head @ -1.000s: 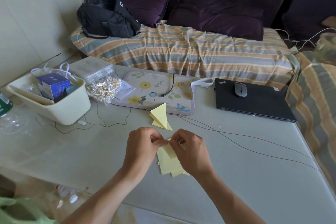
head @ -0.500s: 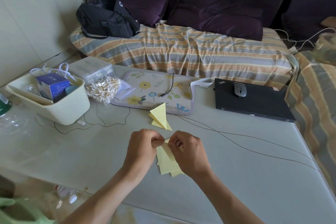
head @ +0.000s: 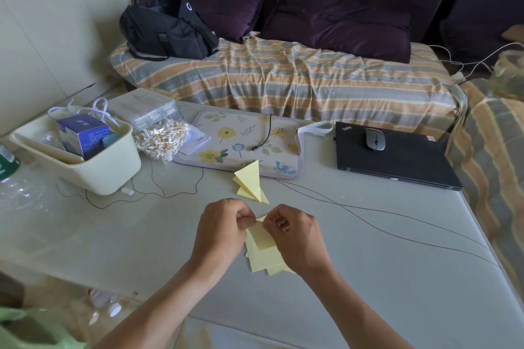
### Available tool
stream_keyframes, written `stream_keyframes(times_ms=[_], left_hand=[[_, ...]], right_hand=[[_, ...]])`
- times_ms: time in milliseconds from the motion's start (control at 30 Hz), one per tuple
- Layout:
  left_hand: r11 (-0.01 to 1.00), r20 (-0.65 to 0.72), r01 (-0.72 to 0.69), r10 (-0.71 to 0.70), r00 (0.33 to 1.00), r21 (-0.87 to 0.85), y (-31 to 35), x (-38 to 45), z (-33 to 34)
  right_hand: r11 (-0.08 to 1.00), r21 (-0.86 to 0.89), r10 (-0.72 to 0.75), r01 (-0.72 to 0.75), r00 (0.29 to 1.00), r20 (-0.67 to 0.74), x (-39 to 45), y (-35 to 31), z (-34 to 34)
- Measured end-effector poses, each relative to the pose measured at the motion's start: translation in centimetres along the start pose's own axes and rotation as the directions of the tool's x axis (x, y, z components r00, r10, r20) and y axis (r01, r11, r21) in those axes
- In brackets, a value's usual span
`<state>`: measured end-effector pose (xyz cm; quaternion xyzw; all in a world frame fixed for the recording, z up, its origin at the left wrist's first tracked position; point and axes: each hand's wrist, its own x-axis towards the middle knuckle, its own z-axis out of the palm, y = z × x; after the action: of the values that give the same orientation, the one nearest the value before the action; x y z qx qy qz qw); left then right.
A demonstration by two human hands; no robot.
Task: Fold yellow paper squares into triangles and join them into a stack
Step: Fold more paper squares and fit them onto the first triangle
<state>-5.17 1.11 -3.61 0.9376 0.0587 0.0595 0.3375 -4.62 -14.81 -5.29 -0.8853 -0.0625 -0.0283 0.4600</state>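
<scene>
Left hand (head: 219, 231) and right hand (head: 295, 235): both pinch the top edge of one yellow paper square (head: 262, 238), held just above the loose yellow sheets (head: 266, 262) on the table (head: 368, 278). Folded triangles (head: 251, 181): beyond the hands, touching the floral mat (head: 243, 139).

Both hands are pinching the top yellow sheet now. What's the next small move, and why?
Probably bring the pinched corner down to the opposite corner and crease. Left hand and right hand pinch the top sheet above the loose squares; it isn't yet folded like the finished triangles.
</scene>
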Motion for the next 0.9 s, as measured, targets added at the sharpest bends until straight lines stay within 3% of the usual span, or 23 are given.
stream_keyframes(times_ms=[433,533,667,800,900], left_hand=[[0.997,-0.092,0.078,-0.076,0.993,0.023,-0.62,-0.04,-0.48],[0.996,-0.021,0.05,-0.049,0.999,0.071,-0.62,0.14,-0.44],[0.979,0.158,-0.098,0.07,0.985,0.177,-0.34,0.03,-0.13],[0.984,0.187,-0.151,0.132,0.973,0.09,-0.03,-0.3,0.05],[0.999,0.137,-0.004,0.008,0.991,-0.033,0.22,-0.31,-0.08]], right_hand=[[0.996,-0.046,0.074,-0.075,0.997,-0.004,0.56,0.58,-0.34],[0.993,-0.107,0.051,-0.05,0.999,-0.001,0.52,0.86,-0.34],[0.991,-0.133,0.028,-0.016,0.996,0.09,0.43,0.84,-0.34],[0.991,-0.136,0.026,-0.006,0.989,0.142,0.34,0.47,-0.41],[0.997,-0.031,0.079,-0.076,0.992,0.098,0.33,0.0,-0.61]])
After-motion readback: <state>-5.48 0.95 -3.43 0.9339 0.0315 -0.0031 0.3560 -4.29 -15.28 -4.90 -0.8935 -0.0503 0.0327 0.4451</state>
